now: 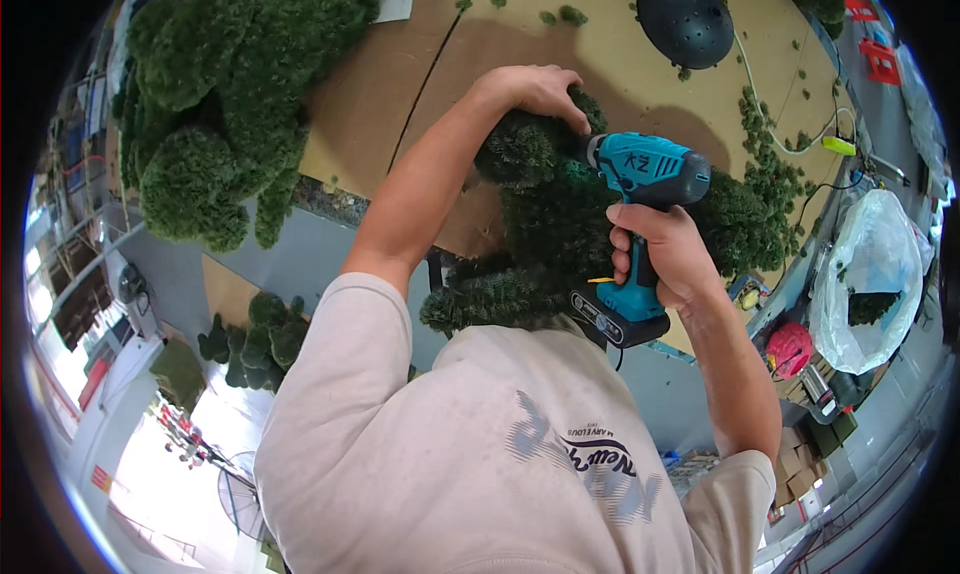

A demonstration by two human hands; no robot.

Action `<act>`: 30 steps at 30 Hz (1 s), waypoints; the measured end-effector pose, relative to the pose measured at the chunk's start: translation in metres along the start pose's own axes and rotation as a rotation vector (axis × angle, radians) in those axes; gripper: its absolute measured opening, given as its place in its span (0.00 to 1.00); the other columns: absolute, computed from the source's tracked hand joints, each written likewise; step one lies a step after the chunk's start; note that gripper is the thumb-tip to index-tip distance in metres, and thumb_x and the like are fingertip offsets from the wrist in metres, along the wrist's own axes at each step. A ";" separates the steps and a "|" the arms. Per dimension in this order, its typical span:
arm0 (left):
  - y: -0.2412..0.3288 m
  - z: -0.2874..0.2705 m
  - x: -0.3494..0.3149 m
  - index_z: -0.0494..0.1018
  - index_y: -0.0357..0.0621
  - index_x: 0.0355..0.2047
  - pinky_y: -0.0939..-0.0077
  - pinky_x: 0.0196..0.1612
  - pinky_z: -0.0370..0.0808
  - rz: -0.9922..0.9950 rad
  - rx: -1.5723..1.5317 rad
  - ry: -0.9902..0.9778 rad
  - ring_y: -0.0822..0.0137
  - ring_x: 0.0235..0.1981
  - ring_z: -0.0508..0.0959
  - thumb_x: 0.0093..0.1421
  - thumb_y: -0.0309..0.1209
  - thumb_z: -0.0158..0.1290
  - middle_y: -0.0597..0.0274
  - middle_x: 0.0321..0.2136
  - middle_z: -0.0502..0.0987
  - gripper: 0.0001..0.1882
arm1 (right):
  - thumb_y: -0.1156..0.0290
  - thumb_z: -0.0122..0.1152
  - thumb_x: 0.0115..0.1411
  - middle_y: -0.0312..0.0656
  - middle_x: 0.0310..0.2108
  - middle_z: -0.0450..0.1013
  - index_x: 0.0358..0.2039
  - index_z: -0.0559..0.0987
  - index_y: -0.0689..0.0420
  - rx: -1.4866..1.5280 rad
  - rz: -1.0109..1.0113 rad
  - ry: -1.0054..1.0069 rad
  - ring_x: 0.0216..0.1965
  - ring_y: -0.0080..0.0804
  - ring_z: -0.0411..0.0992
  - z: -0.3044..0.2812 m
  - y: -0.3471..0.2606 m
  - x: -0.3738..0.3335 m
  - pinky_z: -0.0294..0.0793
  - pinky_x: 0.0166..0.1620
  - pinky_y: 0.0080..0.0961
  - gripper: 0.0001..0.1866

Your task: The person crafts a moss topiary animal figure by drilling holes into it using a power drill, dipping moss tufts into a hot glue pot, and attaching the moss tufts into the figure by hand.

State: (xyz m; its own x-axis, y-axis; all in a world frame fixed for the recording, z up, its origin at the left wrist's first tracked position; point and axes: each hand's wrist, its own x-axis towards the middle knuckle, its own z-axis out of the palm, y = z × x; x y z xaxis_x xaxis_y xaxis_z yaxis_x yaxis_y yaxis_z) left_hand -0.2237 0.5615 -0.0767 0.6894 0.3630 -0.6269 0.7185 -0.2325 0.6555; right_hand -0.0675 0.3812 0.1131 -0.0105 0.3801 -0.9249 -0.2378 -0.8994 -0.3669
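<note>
My right hand point(665, 252) is wrapped round the handle of a teal and black cordless drill point(640, 164). Its chuck points left, up against a dark green figure covered in artificial grass point(545, 214). My left hand point(540, 94) grips the far rounded part of that figure, fingers curled over it. The figure lies at the near edge of the table in front of my body, with one limb-like part toward my left side. The drill's tip, where it meets the green surface, is hidden.
Larger green grass-covered figures point(220, 104) stand at the table's far left. A black perforated dome point(685, 22) sits at the far right of the cardboard-topped table point(400, 74). Green clippings point(765, 164) and a pale cable lie on the right, beside a clear plastic bag point(870, 264).
</note>
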 end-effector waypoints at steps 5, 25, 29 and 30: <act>0.002 -0.004 -0.003 0.63 0.44 0.71 0.58 0.69 0.65 -0.021 0.009 0.002 0.48 0.68 0.67 0.44 0.65 0.67 0.43 0.68 0.66 0.59 | 0.68 0.66 0.62 0.35 0.24 0.71 0.33 0.75 0.57 0.091 0.017 -0.004 0.21 0.27 0.71 -0.001 0.002 0.000 0.74 0.25 0.32 0.09; -0.140 0.186 -0.122 0.76 0.41 0.45 0.51 0.49 0.76 -0.112 0.133 0.552 0.39 0.45 0.78 0.58 0.32 0.61 0.44 0.41 0.76 0.16 | 0.71 0.69 0.60 0.34 0.38 0.77 0.45 0.80 0.62 -0.442 -0.441 0.653 0.38 0.23 0.74 -0.176 0.302 -0.089 0.76 0.41 0.28 0.14; -0.124 0.171 -0.148 0.77 0.37 0.40 0.54 0.47 0.77 -0.247 -0.040 0.651 0.45 0.43 0.80 0.58 0.29 0.60 0.45 0.39 0.79 0.11 | 0.76 0.64 0.59 0.47 0.44 0.79 0.54 0.77 0.61 -0.861 -0.522 0.785 0.42 0.42 0.79 -0.197 0.374 -0.019 0.78 0.46 0.38 0.21; -0.120 0.166 -0.160 0.77 0.37 0.40 0.54 0.47 0.77 -0.246 -0.030 0.660 0.45 0.43 0.80 0.58 0.29 0.60 0.45 0.39 0.79 0.11 | 0.77 0.62 0.59 0.52 0.45 0.79 0.57 0.75 0.61 -1.057 -0.432 0.814 0.45 0.49 0.79 -0.196 0.371 -0.007 0.78 0.47 0.43 0.23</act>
State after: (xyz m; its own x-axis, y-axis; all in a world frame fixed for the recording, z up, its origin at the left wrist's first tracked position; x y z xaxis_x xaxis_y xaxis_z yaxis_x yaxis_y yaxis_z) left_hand -0.4053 0.3810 -0.1250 0.3000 0.8756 -0.3785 0.8371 -0.0514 0.5446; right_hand 0.0353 0.0027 -0.0356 0.5198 0.7625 -0.3853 0.7605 -0.6185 -0.1979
